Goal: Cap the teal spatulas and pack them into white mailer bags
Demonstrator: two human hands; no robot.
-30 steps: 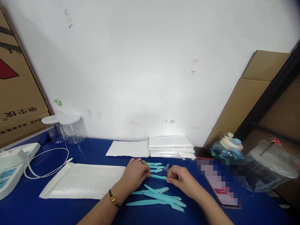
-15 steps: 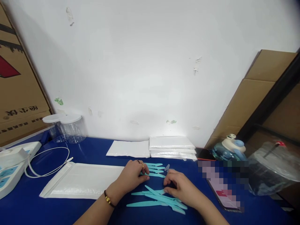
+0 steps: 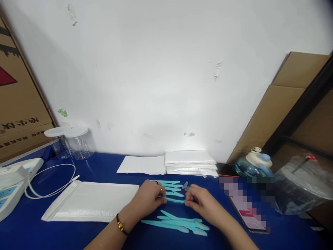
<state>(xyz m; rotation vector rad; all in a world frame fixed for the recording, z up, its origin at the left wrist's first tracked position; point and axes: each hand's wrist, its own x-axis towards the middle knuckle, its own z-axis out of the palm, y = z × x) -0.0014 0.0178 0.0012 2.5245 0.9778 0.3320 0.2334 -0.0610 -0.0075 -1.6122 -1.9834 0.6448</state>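
Note:
My left hand [image 3: 152,195], with a ring and a beaded bracelet, pinches the thin end of a teal eyebrow razor [image 3: 173,200]. At the razor's wider end, the closed fingers of my right hand [image 3: 199,201] grip it, so it spans the gap between both hands. Just beyond it, several more teal razors [image 3: 173,189] lie side by side in a row, partly covered by my left hand. Small clear pieces like blade caps [image 3: 185,185] rest beside my right fingertips. Closer to me is a loose, crossed pile of teal razors [image 3: 179,222].
A white padded mailer [image 3: 96,201] lies left, with smaller white mailers [image 3: 191,158] stacked by the wall. Clear jars [image 3: 79,144], a white cable [image 3: 52,196] and a power strip [image 3: 23,187] are at left. A phone [image 3: 244,208], duck-like ornament [image 3: 256,161] and plastic-wrapped tub [image 3: 303,187] occupy the right.
One razor has left the near pile and is now between both hands, close to the row. My right hand has moved up from the pile; the view has shifted slightly.

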